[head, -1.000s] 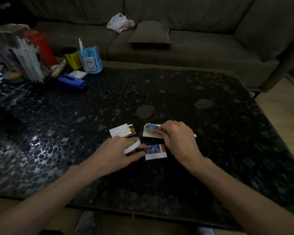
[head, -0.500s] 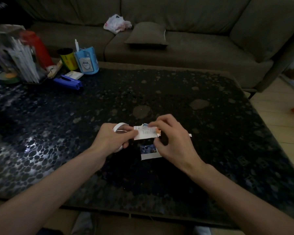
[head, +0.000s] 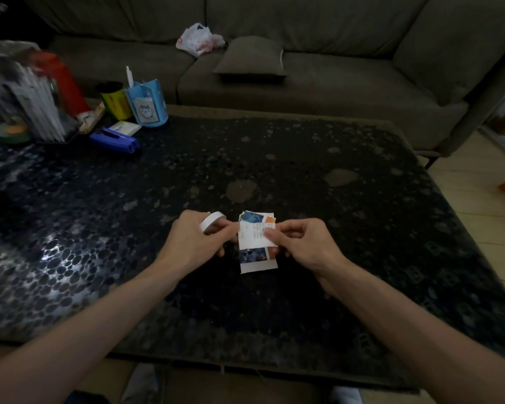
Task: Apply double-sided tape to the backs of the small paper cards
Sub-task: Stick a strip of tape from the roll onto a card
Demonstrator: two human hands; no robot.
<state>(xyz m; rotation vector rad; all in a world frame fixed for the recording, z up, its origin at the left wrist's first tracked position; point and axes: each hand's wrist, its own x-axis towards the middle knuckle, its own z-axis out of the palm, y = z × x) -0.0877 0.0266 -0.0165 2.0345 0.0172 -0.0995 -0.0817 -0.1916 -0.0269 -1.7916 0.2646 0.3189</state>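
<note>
a: left hand (head: pixel 196 243)?
b: centre of frame. fingers curled round the tape roll (head: pixel 212 222). one fingertip touches the left edge of the held card (head: pixel 252 236).
a: right hand (head: pixel 301 246)?
b: just right of centre. thumb and fingers pinch the same card at its right edge. the card is held over the table (head: pixel 274 176), pale printed side toward the camera.
a: other cards?
b: two. the lower card (head: pixel 257 262) lies flat just below the held one, picture side up, with a white strip along its bottom. the upper card (head: pixel 257 217) shows just above the held one, blue and orange print. cannot tell whether it lies on the table or is held too.
a: surroundings?
b: upper left of frame: stapler (head: pixel 115 139), blue cup (head: pixel 148 107), yellow can (head: pixel 115 102), blurred paper rack (head: pixel 35 106). top of frame: sofa (head: pixel 333 83) with cushion (head: pixel 251 58) and plastic bag (head: pixel 199 39).
</note>
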